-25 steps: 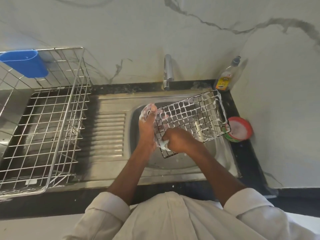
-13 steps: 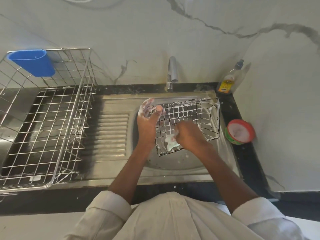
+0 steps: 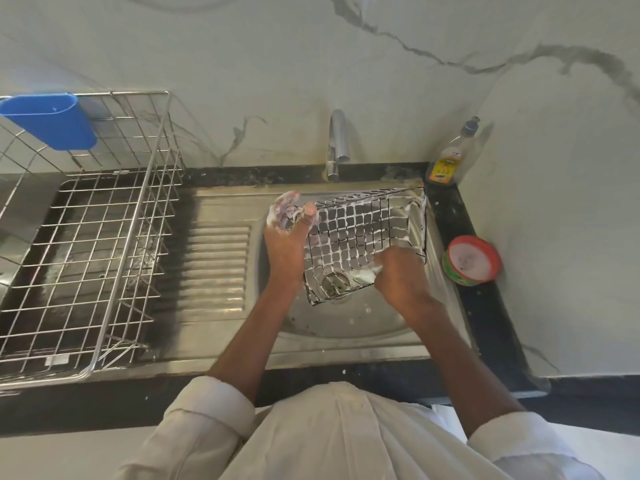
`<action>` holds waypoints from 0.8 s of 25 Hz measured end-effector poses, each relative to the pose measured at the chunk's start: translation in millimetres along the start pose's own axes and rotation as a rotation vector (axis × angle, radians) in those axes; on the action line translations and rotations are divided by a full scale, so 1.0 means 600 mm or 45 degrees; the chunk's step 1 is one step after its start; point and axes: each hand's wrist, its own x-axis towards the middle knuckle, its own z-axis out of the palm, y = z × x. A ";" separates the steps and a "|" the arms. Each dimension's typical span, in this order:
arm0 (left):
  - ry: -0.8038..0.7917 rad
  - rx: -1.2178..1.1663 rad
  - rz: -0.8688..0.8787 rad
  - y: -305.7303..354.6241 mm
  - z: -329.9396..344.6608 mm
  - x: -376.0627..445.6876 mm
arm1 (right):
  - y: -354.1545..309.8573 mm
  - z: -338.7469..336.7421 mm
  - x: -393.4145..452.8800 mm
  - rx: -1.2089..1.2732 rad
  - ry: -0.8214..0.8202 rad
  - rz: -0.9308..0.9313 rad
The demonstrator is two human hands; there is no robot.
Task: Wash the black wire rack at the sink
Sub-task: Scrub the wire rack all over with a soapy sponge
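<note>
Since a second ago the black wire rack (image 3: pixel 363 237) has swung round from a slanted lie to sit squarer over the sink basin (image 3: pixel 346 323), and the right hand has slid from the rack's near-left corner to its near-right part.

Far left, a blue plastic holder (image 3: pixel 52 121) hangs on the back rail of a steel dish drainer (image 3: pixel 90 244), which stands on the sink's left side beside the ribbed draining board (image 3: pixel 218 265). The left hand (image 3: pixel 289 237), foamy at the fingertips, grasps the rack's left edge with the thumb hooked over the wire. The rack is tilted over the basin, its wires coated in suds, below the tap (image 3: pixel 336 143). The right hand (image 3: pixel 398 275) is clenched round a soapy scrubber (image 3: pixel 369 273) pressed against the rack's near-right part. On the dark worktop (image 3: pixel 485 323) at the right stand a bottle of dish liquid (image 3: pixel 446 161), far, and a round tub of soap (image 3: pixel 472 259), nearer.
</note>
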 end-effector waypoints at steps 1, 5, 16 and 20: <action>0.000 -0.003 0.008 0.000 0.002 0.002 | 0.001 -0.004 -0.003 -0.041 0.019 0.009; -0.029 0.009 0.006 -0.004 0.010 0.007 | -0.077 0.032 -0.047 0.094 -0.064 -0.297; 0.008 -0.028 -0.047 0.005 0.022 -0.006 | -0.107 0.069 0.019 0.156 -0.037 -0.267; -0.025 -0.010 0.007 0.013 0.015 -0.007 | -0.017 0.024 0.039 0.064 0.186 0.014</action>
